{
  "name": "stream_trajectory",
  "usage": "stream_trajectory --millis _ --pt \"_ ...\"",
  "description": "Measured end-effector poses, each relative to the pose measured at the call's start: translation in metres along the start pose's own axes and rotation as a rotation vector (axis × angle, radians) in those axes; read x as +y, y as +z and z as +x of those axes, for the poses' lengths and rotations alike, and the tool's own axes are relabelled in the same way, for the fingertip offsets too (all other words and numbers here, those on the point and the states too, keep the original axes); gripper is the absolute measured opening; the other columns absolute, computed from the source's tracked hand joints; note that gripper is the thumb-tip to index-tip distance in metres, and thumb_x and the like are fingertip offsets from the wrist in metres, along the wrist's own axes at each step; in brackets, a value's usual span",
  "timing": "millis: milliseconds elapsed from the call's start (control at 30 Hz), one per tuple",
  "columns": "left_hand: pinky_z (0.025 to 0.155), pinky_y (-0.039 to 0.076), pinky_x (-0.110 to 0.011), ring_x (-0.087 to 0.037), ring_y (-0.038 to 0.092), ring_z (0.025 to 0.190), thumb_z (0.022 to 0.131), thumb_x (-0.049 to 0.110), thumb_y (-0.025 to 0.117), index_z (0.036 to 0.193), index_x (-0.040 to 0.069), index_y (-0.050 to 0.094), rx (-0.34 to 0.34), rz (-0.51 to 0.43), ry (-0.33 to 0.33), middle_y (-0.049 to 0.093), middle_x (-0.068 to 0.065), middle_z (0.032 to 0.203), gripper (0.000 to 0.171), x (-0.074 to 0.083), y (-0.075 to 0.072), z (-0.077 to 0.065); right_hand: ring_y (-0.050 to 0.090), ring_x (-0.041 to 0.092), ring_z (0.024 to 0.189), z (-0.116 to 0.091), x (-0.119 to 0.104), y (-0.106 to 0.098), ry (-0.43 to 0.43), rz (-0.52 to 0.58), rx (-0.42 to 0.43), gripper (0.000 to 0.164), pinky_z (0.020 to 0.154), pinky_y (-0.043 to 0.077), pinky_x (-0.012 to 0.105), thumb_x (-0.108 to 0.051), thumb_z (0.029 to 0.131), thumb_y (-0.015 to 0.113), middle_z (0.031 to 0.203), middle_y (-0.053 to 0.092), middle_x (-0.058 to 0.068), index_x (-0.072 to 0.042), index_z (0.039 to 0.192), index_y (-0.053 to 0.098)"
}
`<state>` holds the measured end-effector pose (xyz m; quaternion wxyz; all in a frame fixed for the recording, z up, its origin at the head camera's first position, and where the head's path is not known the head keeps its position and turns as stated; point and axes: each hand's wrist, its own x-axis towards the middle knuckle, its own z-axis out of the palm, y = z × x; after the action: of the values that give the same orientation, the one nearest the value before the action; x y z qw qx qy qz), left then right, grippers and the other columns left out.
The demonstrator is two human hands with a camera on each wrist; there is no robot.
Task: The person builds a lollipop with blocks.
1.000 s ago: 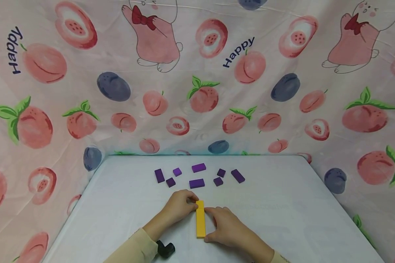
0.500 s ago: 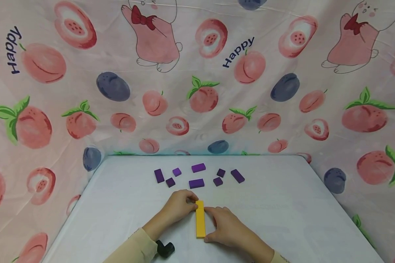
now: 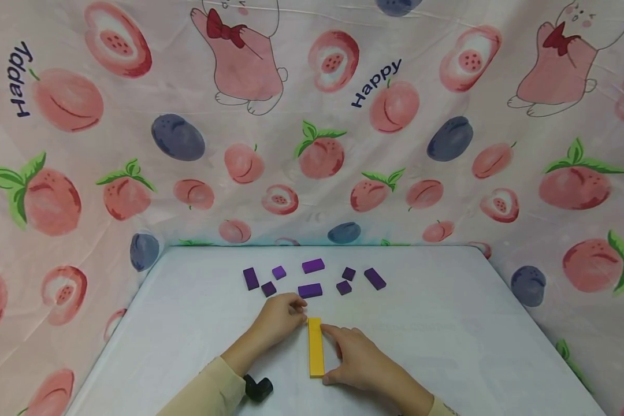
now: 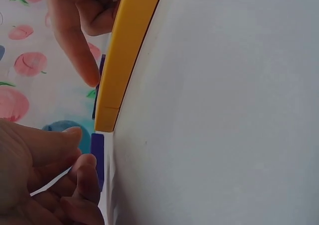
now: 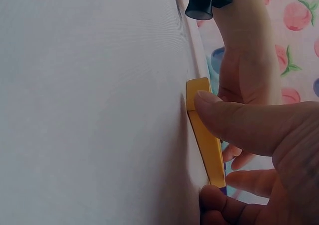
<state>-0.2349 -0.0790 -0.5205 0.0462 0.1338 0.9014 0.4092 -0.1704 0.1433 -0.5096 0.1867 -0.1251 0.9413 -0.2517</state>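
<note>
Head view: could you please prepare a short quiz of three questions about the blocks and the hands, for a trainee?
1. How many purple blocks lie on the white table in the head view?
2. True or false: the purple blocks lie nearer to the person than the yellow bar.
3. Which hand has its thumb at the near end of the yellow bar? A) left; B) right; C) neither.

Key: 1. Eight. 2. False; they lie beyond it. 3. B, the right hand.
</note>
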Motion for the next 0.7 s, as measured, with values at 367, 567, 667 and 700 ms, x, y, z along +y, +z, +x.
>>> stream_trajectory --millis 367,567,667,700 --pt "0.086 0.058 -0.036 -0.016 0.061 0.087 0.095 0.014 0.08 0.123 0.013 0.074 0.057 -0.023 -0.042 0.072 0.001 0.103 0.028 -0.003 -0.007 0.007 0.05 0.013 0.085 -0.001 -0.003 -0.001 -0.03 -0.016 -0.006 0.101 0.07 0.042 0.029 -0.048 0.07 0.1 0.084 0.058 -0.007 -0.026 0.157 0.054" --pt "0.086 0.058 -0.039 -0.019 0.06 0.088 0.094 0.013 0.081 0.128 0.011 0.072 0.077 -0.017 -0.052 0.071 -0.003 0.104 0.035 -0.005 -0.01 0.014 0.049 0.013 0.084 -0.001 -0.003 -0.001 -0.04 -0.028 -0.004 0.102 0.069 0.041 0.028 -0.048 0.07 0.1 0.082 0.057 -0.007 -0.025 0.158 0.054" --pt "0.09 0.059 -0.04 -0.019 0.06 0.089 0.093 0.013 0.082 0.129 0.011 0.072 0.087 -0.008 -0.059 0.071 -0.003 0.103 0.037 -0.006 -0.01 0.018 0.049 0.012 0.085 -0.001 -0.003 -0.001 -0.046 -0.037 0.001 0.102 0.07 0.041 0.028 -0.049 0.07 0.1 0.083 0.057 -0.007 -0.025 0.158 0.054" --pt "0.09 0.058 -0.041 -0.019 0.06 0.089 0.093 0.013 0.082 0.13 0.011 0.072 0.089 0.0 -0.056 0.07 -0.003 0.103 0.038 -0.006 -0.01 0.019 0.049 0.012 0.085 -0.001 -0.003 -0.002 -0.049 -0.041 0.004 0.102 0.071 0.041 0.028 -0.049 0.07 0.1 0.083 0.057 -0.008 -0.025 0.158 0.054"
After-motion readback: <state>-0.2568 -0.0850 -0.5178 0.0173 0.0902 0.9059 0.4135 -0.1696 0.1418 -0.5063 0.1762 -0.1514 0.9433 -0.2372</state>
